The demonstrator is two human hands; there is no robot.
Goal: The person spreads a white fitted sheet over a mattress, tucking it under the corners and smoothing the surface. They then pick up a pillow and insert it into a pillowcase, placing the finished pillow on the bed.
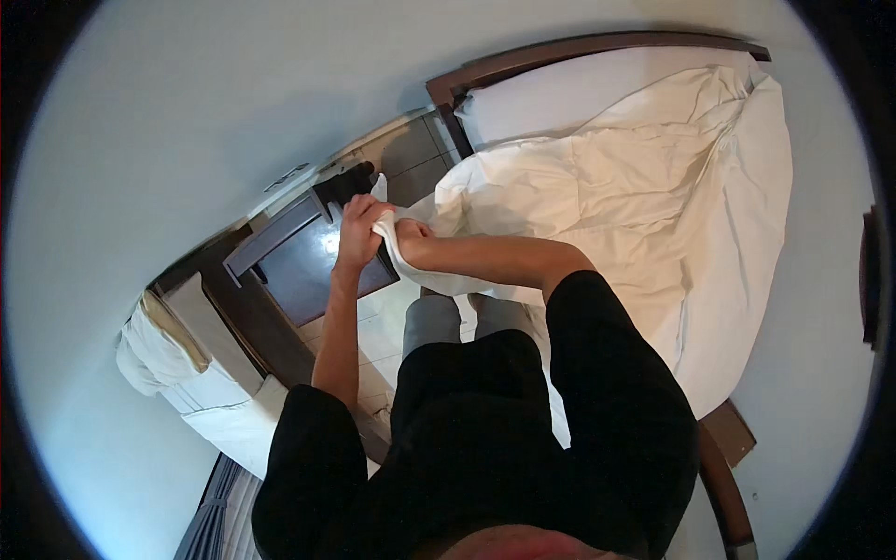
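Hands meet at about eleven o'clock from the picture's middle, both closed on the same strip of white cloth: the left hand (359, 229) is curled over its upper end, and the right hand (411, 233) pinches the fold just beside it, toward three o'clock. That cloth is an edge or corner of the white duvet cover (644, 187), which runs on toward two o'clock, where its rumpled bulk lies heaped over the bed (560, 93). A dark bedside table (308, 266) stands just beyond the hands at nine o'clock, and a second bed with pale linen (187, 373) sits at eight o'clock. By the look of it, the step in hand is gathering and lining up one edge of the cover; any following move would need both grips kept firm while the slack between hands and heap is drawn out evenly.
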